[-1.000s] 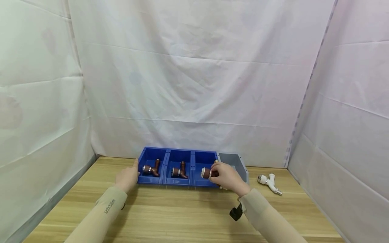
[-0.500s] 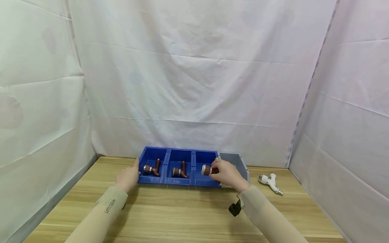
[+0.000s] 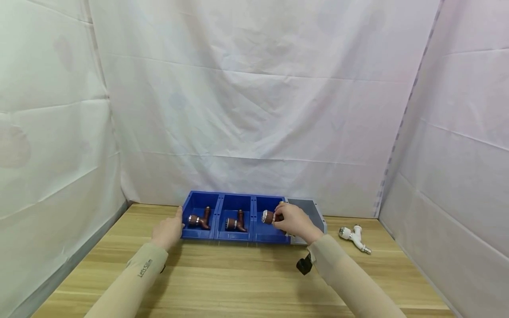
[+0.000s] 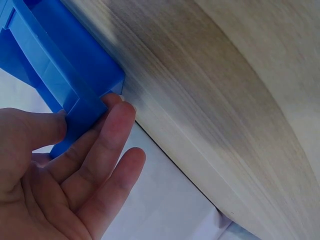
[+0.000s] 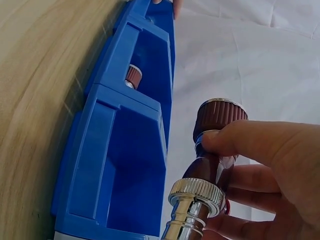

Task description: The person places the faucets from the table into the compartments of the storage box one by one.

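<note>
My right hand (image 3: 296, 222) grips a brown tap (image 5: 215, 120) with a ribbed knob and a chrome threaded spout end. In the head view it is above the third blue bin (image 3: 271, 235), near the grey bin. At the left end of the row, my left hand (image 4: 75, 165) pinches the wall of the first blue bin (image 4: 80, 107), thumb on one side and fingers on the other. That bin contains a brown tap (image 3: 203, 222), and another brown tap (image 3: 238, 224) lies in the second blue bin (image 3: 234, 237).
A grey bin (image 3: 316, 216) closes the row on the right, partly hidden by my right hand. Further right, a white tap (image 3: 355, 238) lies on the wooden table (image 3: 238, 278). White cloth (image 3: 246, 110) hangs behind the bins and on both sides.
My right hand has risen slightly with the brown tap, whose knob now tips up more. The left hand has stayed at the end bin.
</note>
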Motion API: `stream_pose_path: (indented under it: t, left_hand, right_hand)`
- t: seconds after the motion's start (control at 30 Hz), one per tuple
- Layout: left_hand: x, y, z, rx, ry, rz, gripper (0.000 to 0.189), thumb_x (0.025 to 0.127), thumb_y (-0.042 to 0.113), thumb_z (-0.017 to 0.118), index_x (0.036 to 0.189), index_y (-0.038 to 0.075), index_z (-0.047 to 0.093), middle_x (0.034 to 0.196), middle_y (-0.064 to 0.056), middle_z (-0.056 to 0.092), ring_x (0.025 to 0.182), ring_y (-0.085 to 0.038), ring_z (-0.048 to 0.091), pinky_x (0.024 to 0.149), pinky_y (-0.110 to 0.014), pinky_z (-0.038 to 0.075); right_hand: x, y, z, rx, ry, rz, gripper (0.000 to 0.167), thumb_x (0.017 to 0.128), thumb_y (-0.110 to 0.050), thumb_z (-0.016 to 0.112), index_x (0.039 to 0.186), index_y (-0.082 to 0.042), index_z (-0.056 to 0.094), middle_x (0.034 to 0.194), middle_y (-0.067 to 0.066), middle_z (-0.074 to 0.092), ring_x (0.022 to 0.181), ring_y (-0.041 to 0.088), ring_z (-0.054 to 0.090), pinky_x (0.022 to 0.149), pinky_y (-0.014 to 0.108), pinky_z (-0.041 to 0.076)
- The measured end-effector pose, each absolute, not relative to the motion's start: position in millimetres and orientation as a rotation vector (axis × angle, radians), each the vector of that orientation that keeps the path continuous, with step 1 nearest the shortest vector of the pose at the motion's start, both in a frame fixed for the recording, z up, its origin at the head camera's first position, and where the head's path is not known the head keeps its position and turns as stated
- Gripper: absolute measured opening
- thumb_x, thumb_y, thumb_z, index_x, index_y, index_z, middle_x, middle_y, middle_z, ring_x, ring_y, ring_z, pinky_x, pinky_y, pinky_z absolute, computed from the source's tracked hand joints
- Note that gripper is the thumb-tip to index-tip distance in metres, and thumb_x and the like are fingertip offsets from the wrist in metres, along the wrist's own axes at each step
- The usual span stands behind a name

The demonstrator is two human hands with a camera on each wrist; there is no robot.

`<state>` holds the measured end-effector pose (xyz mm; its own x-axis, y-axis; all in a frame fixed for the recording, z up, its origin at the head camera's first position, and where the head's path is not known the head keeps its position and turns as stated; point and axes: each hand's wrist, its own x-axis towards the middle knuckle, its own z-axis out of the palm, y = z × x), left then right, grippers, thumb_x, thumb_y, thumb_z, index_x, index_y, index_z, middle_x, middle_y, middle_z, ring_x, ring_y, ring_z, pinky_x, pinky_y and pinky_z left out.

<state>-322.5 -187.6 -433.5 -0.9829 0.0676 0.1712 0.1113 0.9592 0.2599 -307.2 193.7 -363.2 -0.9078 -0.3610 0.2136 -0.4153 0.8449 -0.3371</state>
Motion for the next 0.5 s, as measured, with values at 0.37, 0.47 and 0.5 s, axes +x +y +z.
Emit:
stream_pose_path:
  t: [0.37,0.47,0.5]
  left_hand:
    - [-323.1,-187.5,-435.0,-0.145,-2.951,-0.406,0.063,0.1,0.016,0.053,0.148,-0.01,0.022,0.095,-0.028,0.066,0.069,-0.035,0.062,0.053,-0.043,0.049]
    - [-322.5,-187.7,-434.9,-0.148,-2.946,-0.398,0.063,0.099,0.016,0.053,0.148,-0.009,0.023,0.09,-0.026,0.066,0.066,-0.033,0.061,0.052,-0.043,0.049]
    - [-322.1,-187.8,-435.1,-0.151,-2.944,-0.398,0.063,0.099,0.016,0.054,0.148,-0.01,0.023,0.088,-0.025,0.066,0.065,-0.032,0.061,0.052,-0.042,0.049]
  right_hand:
    - [-317.3,195.6,-364.9,0.624,-2.886,0.574,0.01,0.085,-0.014,0.071,0.076,-0.018,0.069,0.103,0.002,0.067,0.064,0.007,0.056,0.069,0.033,0.05]
    - [-319.7,195.6,-365.5,0.615,-2.887,0.568,0.011,0.085,-0.014,0.071,0.075,-0.019,0.069,0.101,0.001,0.067,0.063,0.007,0.055,0.07,0.033,0.05]
    - [-320.6,195.6,-365.9,0.613,-2.887,0.566,0.012,0.085,-0.014,0.072,0.075,-0.019,0.068,0.1,0.001,0.067,0.062,0.007,0.055,0.069,0.033,0.049]
